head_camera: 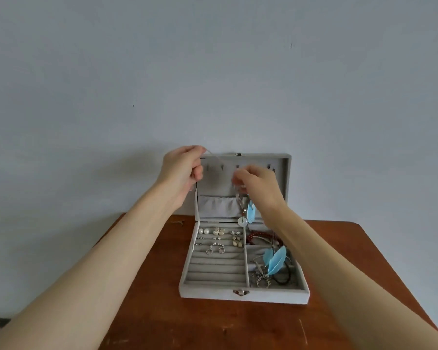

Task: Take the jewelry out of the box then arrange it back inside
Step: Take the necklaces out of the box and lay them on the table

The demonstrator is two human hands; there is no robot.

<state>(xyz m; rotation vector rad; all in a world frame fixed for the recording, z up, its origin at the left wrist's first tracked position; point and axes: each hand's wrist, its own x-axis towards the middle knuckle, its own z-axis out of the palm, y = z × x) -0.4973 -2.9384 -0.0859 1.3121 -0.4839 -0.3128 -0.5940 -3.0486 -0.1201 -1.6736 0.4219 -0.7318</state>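
Grey jewelry box (243, 293) is seen open on wooden table (162, 311); a thin chain (214, 157) is pinched btwn left hand (181, 170) at 10 o'clock of the lid and right hand (257, 184); white ring pendant (242, 221) is hung below w/ a blue feather (250, 210); earrings (219, 238) are kept in the left compartment.

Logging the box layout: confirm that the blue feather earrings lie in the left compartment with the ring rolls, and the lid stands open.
Wrong on the side. In the head view the blue feather earrings lie in the right compartment, not among the ring rolls. The lid does stand open.
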